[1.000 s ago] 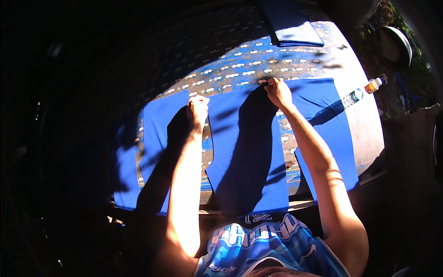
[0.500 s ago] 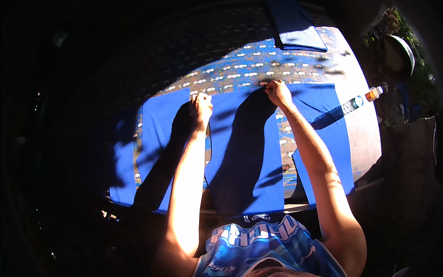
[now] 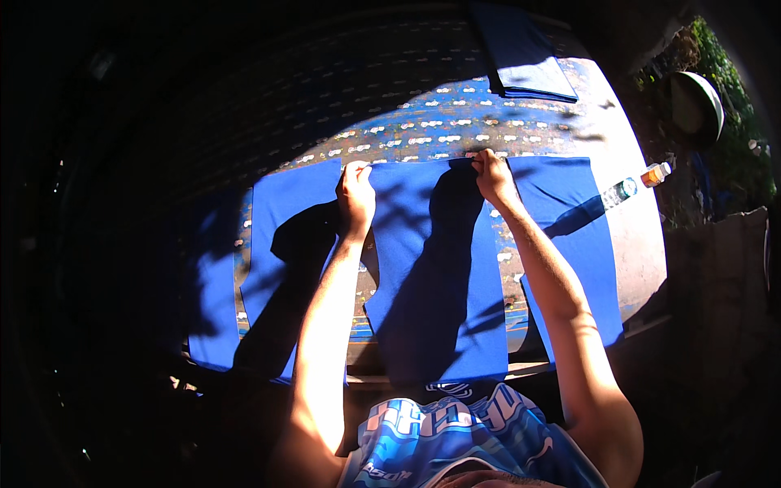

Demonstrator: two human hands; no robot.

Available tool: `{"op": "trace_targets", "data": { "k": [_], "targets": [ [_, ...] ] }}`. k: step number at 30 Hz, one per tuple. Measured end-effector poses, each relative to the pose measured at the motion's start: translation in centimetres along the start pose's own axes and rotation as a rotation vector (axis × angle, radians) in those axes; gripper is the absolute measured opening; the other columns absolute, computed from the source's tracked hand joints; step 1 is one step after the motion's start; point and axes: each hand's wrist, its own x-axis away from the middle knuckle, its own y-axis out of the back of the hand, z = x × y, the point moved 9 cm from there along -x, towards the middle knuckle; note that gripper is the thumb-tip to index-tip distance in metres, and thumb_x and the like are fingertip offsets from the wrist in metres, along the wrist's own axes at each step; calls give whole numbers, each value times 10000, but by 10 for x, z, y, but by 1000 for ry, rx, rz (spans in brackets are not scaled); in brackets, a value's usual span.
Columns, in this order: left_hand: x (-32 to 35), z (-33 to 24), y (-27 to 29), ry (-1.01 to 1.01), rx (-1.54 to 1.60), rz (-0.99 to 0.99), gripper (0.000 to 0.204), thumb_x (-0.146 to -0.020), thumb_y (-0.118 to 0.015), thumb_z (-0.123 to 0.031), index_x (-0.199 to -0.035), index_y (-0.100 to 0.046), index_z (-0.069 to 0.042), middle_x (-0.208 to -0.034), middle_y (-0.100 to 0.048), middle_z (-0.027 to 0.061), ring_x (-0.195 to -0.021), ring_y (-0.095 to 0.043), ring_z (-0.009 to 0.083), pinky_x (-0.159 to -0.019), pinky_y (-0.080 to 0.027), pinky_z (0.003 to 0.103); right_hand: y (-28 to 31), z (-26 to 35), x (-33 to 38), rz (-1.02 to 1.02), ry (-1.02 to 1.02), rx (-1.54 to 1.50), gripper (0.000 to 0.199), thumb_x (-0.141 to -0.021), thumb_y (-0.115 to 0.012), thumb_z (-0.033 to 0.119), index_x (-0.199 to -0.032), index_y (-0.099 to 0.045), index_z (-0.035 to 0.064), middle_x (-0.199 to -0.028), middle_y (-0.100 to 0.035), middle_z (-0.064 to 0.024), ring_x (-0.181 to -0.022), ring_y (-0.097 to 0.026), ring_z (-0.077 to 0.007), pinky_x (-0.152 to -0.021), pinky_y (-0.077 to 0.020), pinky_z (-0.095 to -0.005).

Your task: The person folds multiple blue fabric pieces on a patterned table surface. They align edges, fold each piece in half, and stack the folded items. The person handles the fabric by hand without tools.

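Note:
My left hand (image 3: 356, 198) pinches the far left corner of a flat blue fabric piece (image 3: 399, 244). At that piece's far right corner, my right hand (image 3: 493, 177) has its fingers closed on the edge. The fabric stretches between both hands and runs toward my body, its near end at the table edge. My arms throw dark shadows over it. Left of it lies another blue fabric piece (image 3: 289, 191), partly under my left forearm's shadow. A further blue piece (image 3: 582, 244) lies on the right, partly covered by my right forearm.
The table (image 3: 439, 122) has a worn, patterned surface, dark at the far left. A folded stack of blue fabric (image 3: 533, 77) sits at the far side. A clear bottle (image 3: 622, 193) with an orange label lies at the right. Beyond the edge is a round, pale-rimmed object (image 3: 697, 110).
Both hands keep their grip on the middle fabric piece. Its near left part has shifted right, and more table shows beside it. The right hand has come slightly nearer.

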Motion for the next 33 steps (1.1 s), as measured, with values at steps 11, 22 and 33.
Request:
{"op": "trace_targets", "data": {
  "k": [11, 22, 33],
  "targets": [
    [-40, 85, -26, 302, -84, 225, 334, -895, -854, -182, -1201, -754, -91, -856, -792, 59, -771, -725, 170, -754, -584, 339, -6, -11, -32, -169, -176, -52, 239, -927, -817, 161, -1138, -734, 82, -923, -801, -143, -869, -790, -314, -782, -604, -413],
    [-48, 78, -51, 205, -44, 179, 288, -869, -881, -160, -1119, -768, -72, -862, -773, 59, -774, -727, 180, -743, -582, 332, -1, -18, -43, -191, -111, -7, 282, -885, -847, 161, -1122, -737, 54, -933, -791, -137, -836, -775, -299, -789, -606, -397],
    [117, -25, 94, 171, -110, 423, 235, -955, -829, -158, -957, -619, -53, -870, -687, 100, -729, -694, 263, -658, -560, 402, 67, 40, 160, 114, -39, 177, 156, -926, -833, 189, -940, -736, 67, -913, -699, -99, -791, -708, -284, -694, -559, -392]
  ]
}}
